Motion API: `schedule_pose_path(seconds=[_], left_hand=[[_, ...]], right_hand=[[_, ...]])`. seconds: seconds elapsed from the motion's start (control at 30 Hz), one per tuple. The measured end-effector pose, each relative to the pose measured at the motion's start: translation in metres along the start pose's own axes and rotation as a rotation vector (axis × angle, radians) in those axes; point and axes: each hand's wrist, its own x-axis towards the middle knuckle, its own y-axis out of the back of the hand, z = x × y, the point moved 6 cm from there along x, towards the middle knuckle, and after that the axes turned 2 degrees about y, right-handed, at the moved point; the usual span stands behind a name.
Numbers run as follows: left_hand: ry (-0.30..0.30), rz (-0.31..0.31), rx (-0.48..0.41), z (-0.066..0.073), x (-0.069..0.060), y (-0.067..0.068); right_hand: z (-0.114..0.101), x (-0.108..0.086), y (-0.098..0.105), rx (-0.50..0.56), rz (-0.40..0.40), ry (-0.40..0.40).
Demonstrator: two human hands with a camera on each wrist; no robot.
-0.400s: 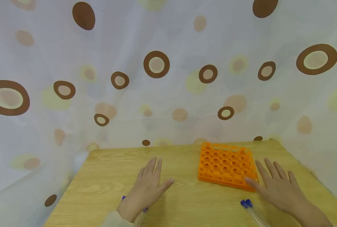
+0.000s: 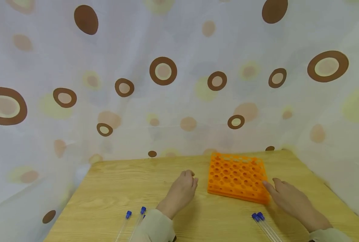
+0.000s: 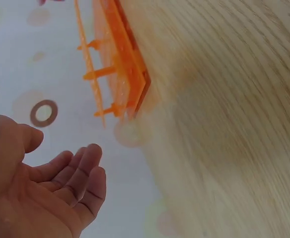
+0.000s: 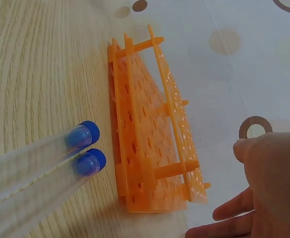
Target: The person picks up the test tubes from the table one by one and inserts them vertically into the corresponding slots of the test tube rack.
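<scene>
An orange tube rack [image 2: 237, 178] with rows of round holes stands on the wooden table, right of centre. Left of it hovers my left hand [image 2: 179, 191], its fingers loosely bent with nothing between them; the left wrist view shows the palm [image 3: 31, 208] bare and the rack [image 3: 120, 59] beyond. At the rack's right front corner is my right hand [image 2: 291, 201], fingers relaxed and holding nothing; whether the thumb touches the rack, I cannot tell. In the right wrist view a gap separates the hand [image 4: 274, 183] from the rack [image 4: 150, 134].
Two clear tubes with blue caps [image 2: 258, 216] lie in front of the rack. Several more blue-capped tubes [image 2: 124, 225] lie at the front left, partly behind my left sleeve [image 2: 158, 225]. A patterned curtain [image 2: 179, 101] hangs behind the table [image 2: 113, 181].
My left hand has moved right towards the rack, its fingers now bent, uncovering the left tubes. The right hand's spread fingers have drawn together. The head view has shifted slightly.
</scene>
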Motion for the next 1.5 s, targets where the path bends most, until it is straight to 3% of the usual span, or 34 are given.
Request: schedule_pose_path(seconds=[0.1,0.23,0.33,0.43,0.63,0.77,0.9,1.13,1.27,1.5], left_hand=[[-0.006,-0.01,0.082,0.006,0.014,-0.011],[0.074,-0.081,0.175,0.007,0.029,-0.03],[0.131,-0.12,0.19,0.007,0.035,-0.041],[0.15,-0.125,0.199,0.009,0.039,-0.046],[0.092,-0.017,0.275,0.015,0.043,-0.045],[0.137,0.037,0.239,0.009,0.044,-0.044],[0.177,-0.004,0.181,0.006,0.044,-0.043],[0.148,-0.031,0.244,0.008,0.038,-0.034],[0.153,-0.051,0.226,0.005,0.034,-0.032],[0.175,-0.141,0.166,-0.003,0.029,-0.033]], right_hand=[[0.002,0.012,-0.005,0.062,-0.04,-0.039],[0.004,0.023,-0.015,0.116,-0.061,-0.069],[0.004,0.027,-0.024,0.122,-0.061,-0.089],[0.003,0.028,-0.028,0.104,-0.045,-0.103],[-0.001,0.029,-0.026,0.076,-0.013,-0.113],[-0.004,0.03,-0.025,0.064,0.006,-0.103],[-0.007,0.03,-0.024,0.084,0.019,-0.098],[-0.012,0.027,-0.025,0.143,-0.015,-0.119],[-0.019,0.025,-0.023,0.145,-0.032,-0.113],[-0.024,0.024,-0.025,0.145,-0.035,-0.111]])
